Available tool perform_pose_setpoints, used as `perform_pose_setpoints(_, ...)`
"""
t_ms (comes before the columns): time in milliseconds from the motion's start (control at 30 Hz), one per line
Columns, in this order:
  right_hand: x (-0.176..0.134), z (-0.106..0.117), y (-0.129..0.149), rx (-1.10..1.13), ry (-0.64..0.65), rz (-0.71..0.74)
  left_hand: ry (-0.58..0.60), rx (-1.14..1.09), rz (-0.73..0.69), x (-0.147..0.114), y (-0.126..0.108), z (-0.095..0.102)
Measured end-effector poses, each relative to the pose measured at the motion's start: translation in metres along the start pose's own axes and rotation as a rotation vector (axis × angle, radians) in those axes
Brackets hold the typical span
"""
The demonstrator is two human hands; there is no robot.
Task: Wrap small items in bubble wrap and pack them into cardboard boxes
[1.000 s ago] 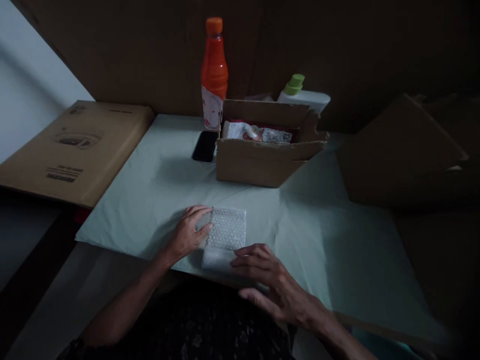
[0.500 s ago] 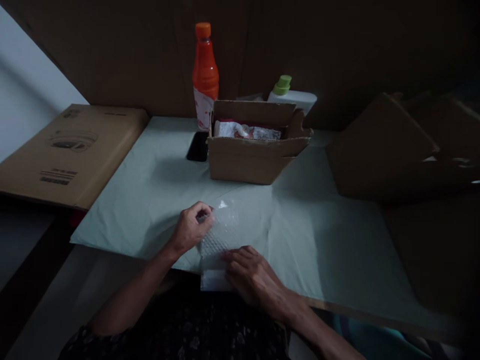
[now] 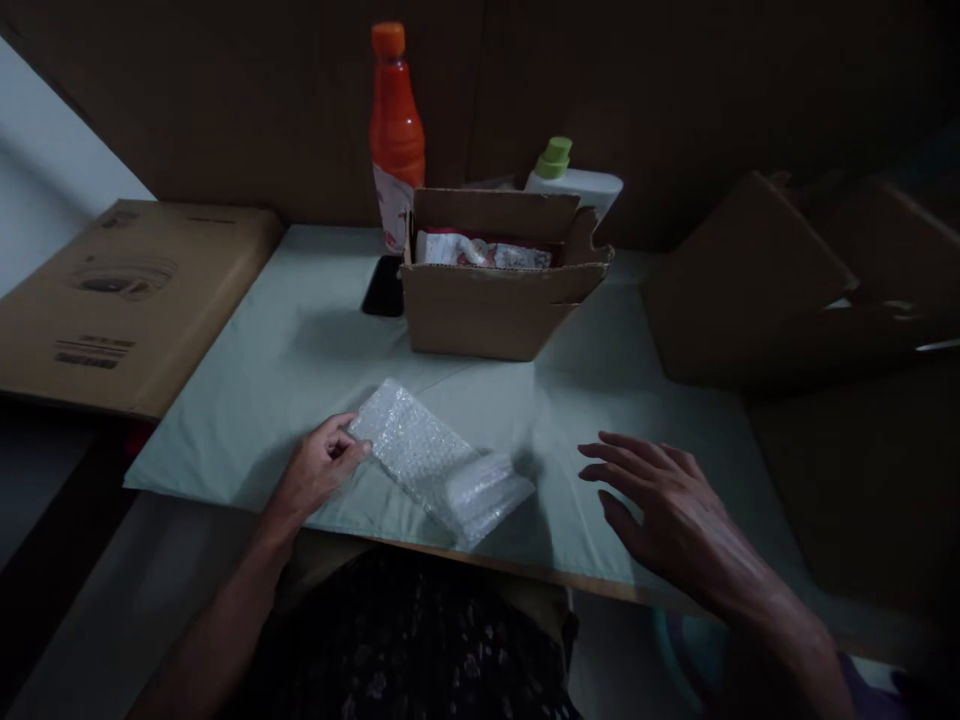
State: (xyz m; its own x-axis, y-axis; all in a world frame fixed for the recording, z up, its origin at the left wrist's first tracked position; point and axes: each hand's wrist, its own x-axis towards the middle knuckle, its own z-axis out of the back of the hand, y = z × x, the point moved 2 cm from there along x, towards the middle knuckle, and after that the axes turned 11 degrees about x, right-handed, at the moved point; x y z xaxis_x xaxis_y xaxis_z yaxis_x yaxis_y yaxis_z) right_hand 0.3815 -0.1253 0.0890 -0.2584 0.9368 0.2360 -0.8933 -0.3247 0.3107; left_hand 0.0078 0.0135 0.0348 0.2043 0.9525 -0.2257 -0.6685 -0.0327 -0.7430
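A strip of clear bubble wrap (image 3: 420, 445) slants across the front of the cloth-covered table, its lower right end folded over. My left hand (image 3: 319, 465) pinches its upper left edge between thumb and fingers. Well to the right of the wrap, my right hand (image 3: 660, 500) hovers over the cloth with nothing in it, fingers spread and pointing left. Beyond the wrap stands an open cardboard box (image 3: 480, 310) with white and red packets (image 3: 484, 250) inside.
Behind the box are an orange bottle (image 3: 397, 130) and a white bottle with a green cap (image 3: 577, 185). A dark phone (image 3: 384, 287) lies beside the box. A flat carton (image 3: 127, 300) is at left; a larger open carton (image 3: 750, 290) stands at right.
My right hand has let go of the bubble wrap and moved right, its fingers now spread. My left hand has shifted left with the wrap, which has turned from upright to slanted.
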Motion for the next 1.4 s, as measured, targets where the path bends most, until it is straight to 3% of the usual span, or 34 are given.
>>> perform_pose_setpoints(167, 0.029, -0.011, 0.026, 0.188, 0.139, 0.007, -0.16, 0.256, -0.031, 0.035, -0.013, -0.001)
perform_pose_setpoints(333, 0.077, -0.053, 0.04, 0.28, 0.231, -0.044, -0.102, 0.527, -0.121, 0.056, -0.032, -0.019)
perform_pose_setpoints(467, 0.094, -0.08, 0.042, 0.304, 0.274, -0.013, -0.074, 0.485, -0.159, 0.052, -0.038, -0.02)
perform_pose_setpoints(567, 0.088, -0.07, 0.036, 0.377, 0.205, 0.058, -0.08, 0.399, -0.159, 0.044, -0.039, -0.008)
perform_pose_setpoints(733, 0.063, -0.01, 0.009, 0.375, -0.101, 0.047, -0.145, 0.019, -0.106, 0.031, -0.041, 0.016)
perform_pose_setpoints(833, 0.047, 0.009, -0.01, 0.314, -0.177, 0.011, -0.238, -0.039, -0.088, 0.036, -0.037, 0.015)
perform_pose_setpoints(1000, 0.012, -0.02, -0.058, 0.13, -0.078, -0.168, -0.288, 0.259, -0.084, 0.051, -0.013, -0.009)
perform_pose_setpoints(1067, -0.001, -0.03, -0.074, 0.012, -0.033, -0.248, -0.366, 0.41, -0.136, 0.052, -0.007, -0.009)
perform_pose_setpoints(1133, -0.006, -0.029, -0.077, -0.08, -0.077, -0.308, -0.499, 0.524, -0.243, 0.048, -0.01, -0.003)
perform_pose_setpoints(1200, 0.003, -0.025, -0.061, -0.104, -0.179, -0.331, -0.596, 0.582, -0.373, 0.042, -0.021, -0.001)
perform_pose_setpoints(1267, 0.026, -0.029, -0.029, -0.04, -0.232, -0.296, -0.585, 0.599, -0.519, 0.035, -0.036, -0.009)
perform_pose_setpoints(1333, 0.058, -0.046, 0.01, 0.109, -0.156, -0.175, -0.457, 0.61, -0.67, 0.031, -0.048, -0.03)
perform_pose_setpoints(1400, 0.086, -0.071, 0.041, 0.218, 0.038, 0.005, -0.306, 0.632, -0.763, 0.029, -0.051, -0.052)
